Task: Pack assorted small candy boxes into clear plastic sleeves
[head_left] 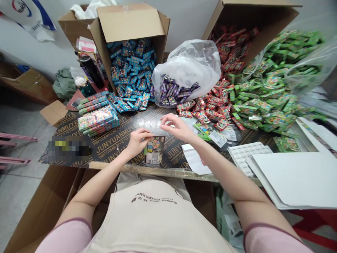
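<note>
My left hand (139, 142) pinches the upper left edge of a dark printed packet (154, 150) with colourful print, a barcode label and a green side edge. The packet is near the table's front edge. To its upper right, my right hand (176, 125) is raised with curled fingers; a gap shows between thumb and forefinger, and I see nothing held there. Beyond both hands lies a clear plastic sheet or bag (147, 122). Right of my right hand are a green printed packet (204, 130) and barcode-label pieces (218, 138).
Blue packets (134, 70) spill from a carton (131, 23). Purple packets (171, 91) fill a clear bag (192, 63). Red packets (210, 109) and green packets (265, 98) are heaped rightward. Stacked packs (98, 119) stand left; a sticker sheet (249, 154) and white boards (295, 175) lie right.
</note>
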A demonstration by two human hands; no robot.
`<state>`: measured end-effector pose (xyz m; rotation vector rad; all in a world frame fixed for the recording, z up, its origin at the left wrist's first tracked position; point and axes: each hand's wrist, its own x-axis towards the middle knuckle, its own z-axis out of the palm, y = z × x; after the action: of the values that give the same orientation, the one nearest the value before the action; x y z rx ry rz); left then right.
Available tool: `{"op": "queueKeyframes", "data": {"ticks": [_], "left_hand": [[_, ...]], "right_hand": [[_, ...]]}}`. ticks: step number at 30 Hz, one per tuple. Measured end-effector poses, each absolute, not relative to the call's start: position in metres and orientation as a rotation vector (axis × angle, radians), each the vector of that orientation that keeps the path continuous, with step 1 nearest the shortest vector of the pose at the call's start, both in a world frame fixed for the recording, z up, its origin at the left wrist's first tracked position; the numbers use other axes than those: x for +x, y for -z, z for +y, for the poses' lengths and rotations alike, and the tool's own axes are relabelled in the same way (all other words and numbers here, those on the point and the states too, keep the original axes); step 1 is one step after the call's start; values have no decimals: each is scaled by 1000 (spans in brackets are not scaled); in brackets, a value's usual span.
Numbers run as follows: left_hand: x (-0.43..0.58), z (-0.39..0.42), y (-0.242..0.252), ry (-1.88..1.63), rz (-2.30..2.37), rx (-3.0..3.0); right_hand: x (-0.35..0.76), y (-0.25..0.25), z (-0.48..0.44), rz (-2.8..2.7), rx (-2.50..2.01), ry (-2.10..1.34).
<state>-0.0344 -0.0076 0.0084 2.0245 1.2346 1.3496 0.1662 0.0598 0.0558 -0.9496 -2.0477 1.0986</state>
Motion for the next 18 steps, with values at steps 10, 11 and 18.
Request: {"op": "queueKeyframes", "data": {"ticks": [10, 11, 18], "left_hand": [[-35, -5, -11, -1312, 1213, 1997], [-35, -5, -11, -1309, 1205, 2011], [-28, -9, -17, -1318, 1274, 2059]], "right_hand": [[147, -62, 80, -2582, -813, -1450], [147, -60, 81, -2584, -817, -1436], [147, -54, 81, -2476, -837, -1460]]}}
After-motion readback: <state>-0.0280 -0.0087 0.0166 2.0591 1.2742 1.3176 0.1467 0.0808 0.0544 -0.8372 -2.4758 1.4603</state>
